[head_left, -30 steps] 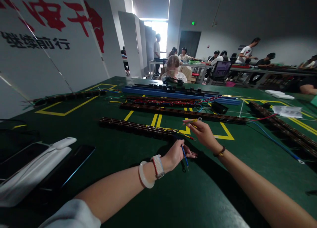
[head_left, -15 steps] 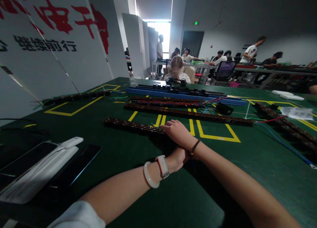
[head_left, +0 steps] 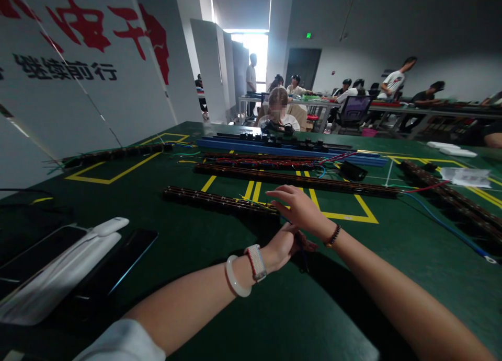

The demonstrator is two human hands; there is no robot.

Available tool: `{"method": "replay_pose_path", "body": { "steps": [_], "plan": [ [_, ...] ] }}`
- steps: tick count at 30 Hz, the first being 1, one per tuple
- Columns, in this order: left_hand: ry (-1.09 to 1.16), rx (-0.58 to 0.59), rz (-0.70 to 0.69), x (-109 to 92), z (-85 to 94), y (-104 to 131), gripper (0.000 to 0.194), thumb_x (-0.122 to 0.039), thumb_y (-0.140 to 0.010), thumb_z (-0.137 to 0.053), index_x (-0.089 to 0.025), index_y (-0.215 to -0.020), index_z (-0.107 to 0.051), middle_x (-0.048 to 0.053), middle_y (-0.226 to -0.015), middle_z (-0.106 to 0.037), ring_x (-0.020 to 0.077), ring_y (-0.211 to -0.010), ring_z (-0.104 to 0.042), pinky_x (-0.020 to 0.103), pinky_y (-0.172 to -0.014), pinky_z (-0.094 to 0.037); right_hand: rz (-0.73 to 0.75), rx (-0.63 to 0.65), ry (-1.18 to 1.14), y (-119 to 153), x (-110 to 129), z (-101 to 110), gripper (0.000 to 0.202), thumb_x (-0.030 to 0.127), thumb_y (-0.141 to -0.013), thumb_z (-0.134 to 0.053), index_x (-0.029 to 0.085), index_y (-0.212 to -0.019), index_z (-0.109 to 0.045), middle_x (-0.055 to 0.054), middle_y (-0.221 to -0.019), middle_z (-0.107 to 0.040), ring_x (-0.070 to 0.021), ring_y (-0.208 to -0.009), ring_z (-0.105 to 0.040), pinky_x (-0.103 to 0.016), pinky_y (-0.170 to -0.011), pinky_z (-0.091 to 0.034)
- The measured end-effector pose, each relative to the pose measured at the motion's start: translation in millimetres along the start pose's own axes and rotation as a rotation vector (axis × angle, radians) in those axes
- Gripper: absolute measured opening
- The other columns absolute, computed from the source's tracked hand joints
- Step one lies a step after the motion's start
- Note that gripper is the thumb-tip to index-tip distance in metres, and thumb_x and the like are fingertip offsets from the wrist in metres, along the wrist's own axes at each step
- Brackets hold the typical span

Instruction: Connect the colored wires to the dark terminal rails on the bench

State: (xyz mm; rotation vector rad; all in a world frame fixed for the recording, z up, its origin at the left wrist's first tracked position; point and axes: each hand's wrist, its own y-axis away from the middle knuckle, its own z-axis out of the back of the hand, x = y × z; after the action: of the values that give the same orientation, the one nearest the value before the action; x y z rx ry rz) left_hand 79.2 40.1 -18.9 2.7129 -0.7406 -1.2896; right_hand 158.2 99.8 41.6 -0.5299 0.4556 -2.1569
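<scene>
A dark, narrow strip assembly (head_left: 215,199) with thin wires lies across the green table. At its right end is my left hand (head_left: 284,244), wearing a watch and a pale bangle; its fingers are partly hidden and what they hold cannot be made out. A dark blue wire end (head_left: 305,259) hangs below these fingers. Just above and to the right, my right hand (head_left: 300,207) has its fingers spread over the strip's right end, with nothing seen in them.
Behind lie a longer dark strip (head_left: 298,181) and a blue rail (head_left: 290,147). Another strip (head_left: 451,196) is at the right, phones (head_left: 117,264) at the left. A person (head_left: 278,110) sits across the green table (head_left: 219,324).
My right hand has moved right and its fingers have spread, uncovering the strip's right end and more of my left hand. The camera view has shifted slightly.
</scene>
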Motion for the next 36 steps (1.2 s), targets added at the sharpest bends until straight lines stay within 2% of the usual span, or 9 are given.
{"method": "replay_pose_path", "body": {
  "steps": [5, 11, 13, 18, 21, 25, 27, 33, 36],
  "plan": [
    [-0.054, -0.013, -0.014, 2.1, 1.2, -0.4, 0.014, -0.026, -0.092, -0.033, -0.018, -0.083, -0.04, -0.003, -0.058, -0.048, 0.0145, -0.057, -0.058, 0.031, -0.066, -0.049, -0.112, -0.111, -0.111, 54.1, -26.2, 11.0, 0.028, 0.024, -0.092, -0.046, 0.023, -0.118, -0.059, -0.008, -0.106, -0.06, -0.0198, -0.095, -0.056, -0.035, -0.081, -0.048],
    [-0.375, -0.087, 0.098, -12.3, -0.8, 7.4, 0.025, -0.035, -0.095, -0.024, -0.02, -0.077, -0.034, -0.008, -0.055, -0.037, 0.0102, -0.052, -0.053, 0.026, -0.06, -0.046, -0.23, -0.112, -0.094, 98.3, -65.1, -6.7, 0.031, 0.028, -0.091, -0.048, 0.023, -0.12, -0.057, -0.01, -0.105, -0.06, -0.0232, -0.097, -0.056, -0.04, -0.084, -0.049],
    [-0.601, -0.046, 0.206, -23.3, 4.3, 9.1, 0.032, -0.037, -0.095, -0.02, -0.019, -0.073, -0.035, -0.007, -0.054, -0.04, 0.01, -0.05, -0.053, 0.026, -0.059, -0.047, -0.239, -0.112, -0.099, 98.4, -72.1, -12.0, 0.029, 0.029, -0.092, -0.048, 0.022, -0.117, -0.059, -0.01, -0.102, -0.06, -0.0228, -0.094, -0.057, -0.039, -0.083, -0.049],
    [-1.448, 0.118, 0.447, -56.3, 15.3, 15.5, 0.047, -0.038, -0.095, -0.015, -0.016, -0.064, -0.043, 0.006, -0.059, -0.058, 0.0139, -0.059, -0.062, 0.028, -0.063, -0.05, -0.21, -0.014, -0.06, 93.5, -73.4, -17.0, 0.026, 0.03, -0.091, -0.05, 0.02, -0.112, -0.063, -0.009, -0.098, -0.062, -0.022, -0.09, -0.056, -0.038, -0.081, -0.048],
    [-1.668, 0.062, 0.422, -69.9, 12.7, 19.6, 0.04, -0.036, -0.094, -0.025, -0.012, -0.079, -0.053, 0.011, -0.065, -0.063, 0.0195, -0.06, -0.063, 0.034, -0.062, -0.05, -0.166, 0.025, 0.001, 94.2, -71.2, -17.0, 0.025, 0.027, -0.091, -0.05, 0.02, -0.111, -0.064, -0.009, -0.094, -0.063, -0.0222, -0.089, -0.054, -0.037, -0.079, -0.047],
    [-1.994, -0.031, 0.26, -77.0, 5.3, 25.2, 0.032, -0.028, -0.092, -0.033, -0.009, -0.101, -0.057, 0.02, -0.093, -0.065, 0.0296, -0.085, -0.065, 0.046, -0.074, -0.048, -0.163, 0.048, 0.047, 94.7, -69.7, -16.0, 0.026, 0.024, -0.093, -0.047, 0.019, -0.111, -0.064, -0.009, -0.092, -0.062, -0.0212, -0.085, -0.052, -0.035, -0.076, -0.046],
    [-2.095, -0.064, 0.222, -77.4, 2.4, 27.7, 0.034, -0.026, -0.092, -0.031, -0.009, -0.107, -0.056, 0.02, -0.096, -0.065, 0.0307, -0.088, -0.064, 0.047, -0.075, -0.048, -0.165, 0.05, 0.055, 94.3, -69.4, -15.7, 0.026, 0.023, -0.093, -0.046, 0.019, -0.111, -0.064, -0.009, -0.091, -0.062, -0.0208, -0.084, -0.052, -0.035, -0.075, -0.046],
    [-2.207, -0.074, 0.197, -81.2, -6.2, 36.5, 0.036, -0.033, -0.093, -0.032, -0.011, -0.102, -0.06, 0.015, -0.094, -0.066, 0.0258, -0.082, -0.065, 0.039, -0.071, -0.05, -0.164, 0.056, 0.06, 94.3, -68.9, -15.7, 0.026, 0.023, -0.093, -0.045, 0.02, -0.111, -0.064, -0.008, -0.092, -0.061, -0.0208, -0.086, -0.052, -0.035, -0.077, -0.046],
    [-2.251, -0.151, 0.106, -89.9, -11.8, 44.4, 0.038, -0.038, -0.093, -0.033, -0.012, -0.1, -0.059, 0.013, -0.092, -0.066, 0.0257, -0.08, -0.064, 0.038, -0.069, -0.05, -0.162, 0.056, 0.06, 94.7, -69.1, -15.9, 0.026, 0.023, -0.093, -0.045, 0.02, -0.111, -0.063, -0.009, -0.092, -0.061, -0.0208, -0.087, -0.052, -0.035, -0.077, -0.046]
  ]
}}
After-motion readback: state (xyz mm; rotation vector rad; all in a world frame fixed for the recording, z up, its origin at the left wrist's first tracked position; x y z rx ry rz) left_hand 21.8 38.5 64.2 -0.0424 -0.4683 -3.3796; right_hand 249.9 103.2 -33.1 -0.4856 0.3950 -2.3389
